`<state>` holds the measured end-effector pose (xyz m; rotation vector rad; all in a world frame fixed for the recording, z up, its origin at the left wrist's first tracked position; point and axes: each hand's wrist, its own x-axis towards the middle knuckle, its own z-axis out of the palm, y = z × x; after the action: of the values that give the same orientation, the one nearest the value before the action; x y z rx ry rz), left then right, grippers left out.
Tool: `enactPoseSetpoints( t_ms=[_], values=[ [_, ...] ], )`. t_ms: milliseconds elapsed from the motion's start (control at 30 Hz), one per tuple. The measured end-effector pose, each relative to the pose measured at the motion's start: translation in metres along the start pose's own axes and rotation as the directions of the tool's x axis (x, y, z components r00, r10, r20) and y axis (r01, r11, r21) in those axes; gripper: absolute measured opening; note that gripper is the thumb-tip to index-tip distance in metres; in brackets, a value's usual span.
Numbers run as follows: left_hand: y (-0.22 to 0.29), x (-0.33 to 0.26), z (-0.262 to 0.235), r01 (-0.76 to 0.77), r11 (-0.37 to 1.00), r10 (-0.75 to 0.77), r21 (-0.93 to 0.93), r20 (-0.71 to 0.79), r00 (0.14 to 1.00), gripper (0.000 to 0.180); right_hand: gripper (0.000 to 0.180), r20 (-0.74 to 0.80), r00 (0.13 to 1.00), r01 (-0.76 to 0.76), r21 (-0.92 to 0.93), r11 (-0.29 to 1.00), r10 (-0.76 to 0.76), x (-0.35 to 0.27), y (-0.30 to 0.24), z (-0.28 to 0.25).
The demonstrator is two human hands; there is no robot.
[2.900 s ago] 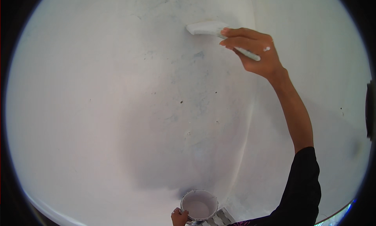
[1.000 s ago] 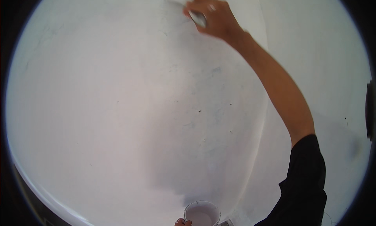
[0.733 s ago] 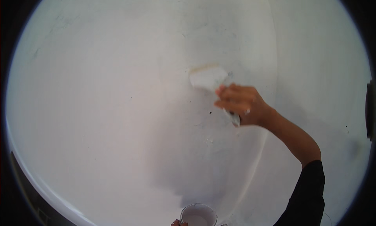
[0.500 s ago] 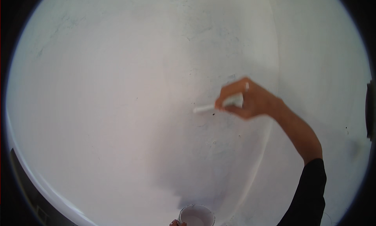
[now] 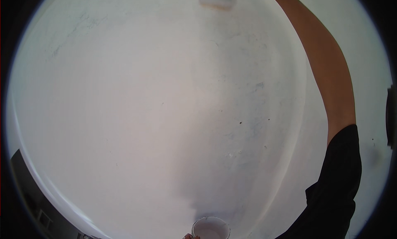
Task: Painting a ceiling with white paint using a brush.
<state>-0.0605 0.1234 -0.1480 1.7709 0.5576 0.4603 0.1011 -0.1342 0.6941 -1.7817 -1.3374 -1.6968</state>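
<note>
High on the white wall (image 5: 124, 106), a wide flat paintbrush (image 5: 217, 0) lies against the surface, blurred and cut by the upper edge. My right forearm (image 5: 326, 65) reaches up along the right side to it. The right hand itself is beyond the upper edge, with the brush in its grip. At the bottom, the fingers of my left hand (image 5: 191, 236) grip the rim of a round white bucket (image 5: 211, 218) with pale paint inside. Only the fingertips of that hand show. A greyer, patchy strip of wall (image 5: 244, 115) runs down right of the whiter area.
A bent vertical line, like a wall corner (image 5: 295, 127), runs right of the patchy strip. Small dark holes (image 5: 240, 123) dot the wall. A dark object (image 5: 390, 117) stands at the far right rim. A dark area (image 5: 31, 193) shows at lower left.
My right hand has swung upward with the paintbrush, from mid-wall to the upper edge and out of view. The view has shifted slightly; the bucket stays at the bottom in my left hand.
</note>
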Motion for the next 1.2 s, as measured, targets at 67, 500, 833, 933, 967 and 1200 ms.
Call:
enactPoseSetpoints(
  t_ms=[67,500,833,933,967,1200],
  values=[
    [-0.016,0.001,-0.005,0.004,0.992,0.000,0.129,-0.031,1.000,0.027,0.011,-0.154,0.987,0.038,-0.106,0.994,-0.054,0.005,-0.015,0.005],
    [-0.037,-0.003,-0.017,-0.243,0.952,0.257,0.187,-0.051,0.965,0.028,0.024,-0.180,0.861,0.439,-0.208,0.874,-0.476,-0.174,-0.018,0.103],
    [-0.026,-0.007,-0.026,-0.054,0.992,0.058,0.116,-0.026,0.998,0.024,0.024,-0.226,0.674,0.655,-0.258,0.710,-0.703,-0.099,-0.009,0.042],
    [-0.034,-0.010,-0.018,-0.015,1.000,0.017,0.026,-0.053,0.998,0.024,0.010,-0.254,0.862,0.432,-0.088,0.898,-0.439,-0.070,-0.003,0.036],
    [-0.011,-0.016,-0.015,-0.017,0.999,0.019,0.027,-0.051,0.999,0.024,0.010,-0.176,0.882,0.406,-0.186,0.895,-0.437,-0.065,0.006,0.037],
    [0.043,-0.038,-0.025,0.053,0.990,-0.058,-0.133,-0.041,0.997,0.025,0.009,0.100,0.956,0.274,0.042,0.961,-0.277,-0.118,-0.038,0.022]
  ],
)
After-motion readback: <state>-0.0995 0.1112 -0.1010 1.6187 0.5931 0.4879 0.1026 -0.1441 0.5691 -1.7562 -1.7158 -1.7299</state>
